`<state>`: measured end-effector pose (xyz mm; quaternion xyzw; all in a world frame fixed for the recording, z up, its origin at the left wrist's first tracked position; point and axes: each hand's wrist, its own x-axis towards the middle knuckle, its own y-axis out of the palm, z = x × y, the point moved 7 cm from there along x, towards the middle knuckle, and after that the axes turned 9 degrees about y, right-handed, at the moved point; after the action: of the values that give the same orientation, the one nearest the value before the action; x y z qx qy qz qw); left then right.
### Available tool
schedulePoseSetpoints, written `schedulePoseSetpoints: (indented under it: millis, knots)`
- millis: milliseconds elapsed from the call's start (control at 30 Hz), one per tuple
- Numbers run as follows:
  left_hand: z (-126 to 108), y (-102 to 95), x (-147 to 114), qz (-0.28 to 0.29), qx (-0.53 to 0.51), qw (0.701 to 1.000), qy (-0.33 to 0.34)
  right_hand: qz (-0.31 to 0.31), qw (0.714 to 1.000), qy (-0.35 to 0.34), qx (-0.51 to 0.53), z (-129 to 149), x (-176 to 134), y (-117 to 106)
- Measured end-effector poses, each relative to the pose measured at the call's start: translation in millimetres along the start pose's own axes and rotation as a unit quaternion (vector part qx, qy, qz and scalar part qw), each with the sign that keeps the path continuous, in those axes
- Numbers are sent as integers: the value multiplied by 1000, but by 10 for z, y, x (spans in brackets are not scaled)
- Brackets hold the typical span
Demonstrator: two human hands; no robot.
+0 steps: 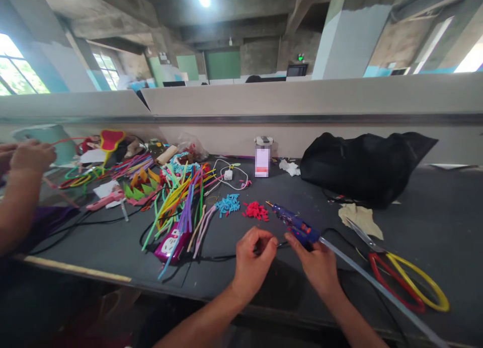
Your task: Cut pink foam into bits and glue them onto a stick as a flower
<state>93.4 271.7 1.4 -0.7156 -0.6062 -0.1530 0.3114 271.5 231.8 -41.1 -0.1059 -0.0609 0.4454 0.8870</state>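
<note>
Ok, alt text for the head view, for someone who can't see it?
A person's right hand holds a blue glue gun at a dark table; the left hand is pinched beside it, anything held unclear. Beyond lie small blue pieces and red pieces, with large scissors to the right.

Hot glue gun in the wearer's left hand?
No, the right hand holds the hot glue gun, its nozzle pointing toward the pile of red pieces.

Left hand [252, 260] bare, slender-fingered; left forearm [206, 318] bare down to lower edge of view; right hand [319, 265] bare too; right forearm [356, 320] likewise, wrist slim; fingernail detail too small to tell
</note>
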Motion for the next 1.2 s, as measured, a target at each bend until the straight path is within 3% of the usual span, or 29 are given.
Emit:
schedulePoseSetpoints:
  millis: [67, 133, 200, 300, 500, 667, 900, 1067, 1200]
  knots:
    - [-144, -78, 40, -9, 32, 996, 89, -2, 999, -41, 5, 31, -27, -3]
    - [-238, -127, 64, -13, 54, 986, 157, 4, 992, -126, -15, 116, -69, -5]
    - [-272, -154, 84, -13, 67, 979, 193, 18, 972, -224, -75, 212, -126, 2]
    - [-277, -168, 113, -3, 62, 977, 206, 50, 944, -290, -149, 256, -161, 13]
    - [-359, -161, 124, 23, 71, 970, 231, 85, 924, -314, -201, 244, -170, 63]
    - [-379, -192, 128, 11, 90, 970, 226, 79, 936, -292, -181, 211, -172, 100]
    - [-390, -164, 75, 33, 100, 968, 227, 72, 971, -207, -99, 168, -143, 111]
    - [-331, -214, 92, 3, 117, 972, 204, 65, 968, -216, -110, 184, -137, 53]
    - [-344, -194, 97, 16, 120, 968, 222, 80, 964, -225, -116, 173, -153, 59]
